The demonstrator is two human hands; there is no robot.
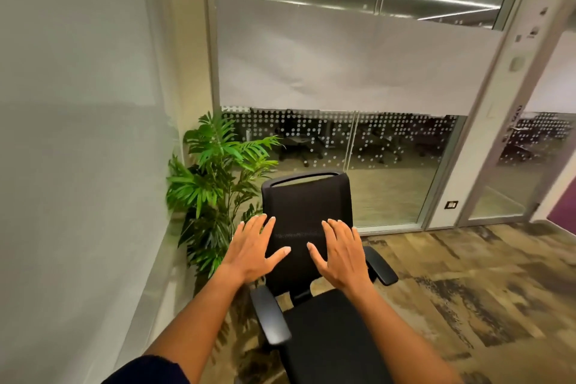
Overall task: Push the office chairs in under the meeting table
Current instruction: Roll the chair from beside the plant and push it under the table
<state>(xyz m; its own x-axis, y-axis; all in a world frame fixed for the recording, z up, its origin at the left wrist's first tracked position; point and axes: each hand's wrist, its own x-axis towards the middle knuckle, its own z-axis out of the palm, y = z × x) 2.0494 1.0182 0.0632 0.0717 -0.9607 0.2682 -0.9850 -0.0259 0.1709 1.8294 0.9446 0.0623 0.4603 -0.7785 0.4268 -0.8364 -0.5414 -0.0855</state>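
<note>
A black office chair (307, 196) with a mesh back and two armrests stands in front of me, its seat toward me and its back toward the glass wall. My left hand (254, 246) is spread flat in front of the left side of the chair back. My right hand (341, 251) is spread the same way in front of the right side. Both hands hold nothing, and I cannot tell whether they touch the mesh. No meeting table is in view.
A green potted plant (215, 184) fills the corner just left of the chair, against a white wall (78, 165). A glass partition (374, 150) with a dotted band runs behind. A glass door (514, 165) stands at the right. Patterned carpet (467, 290) stretches rightward.
</note>
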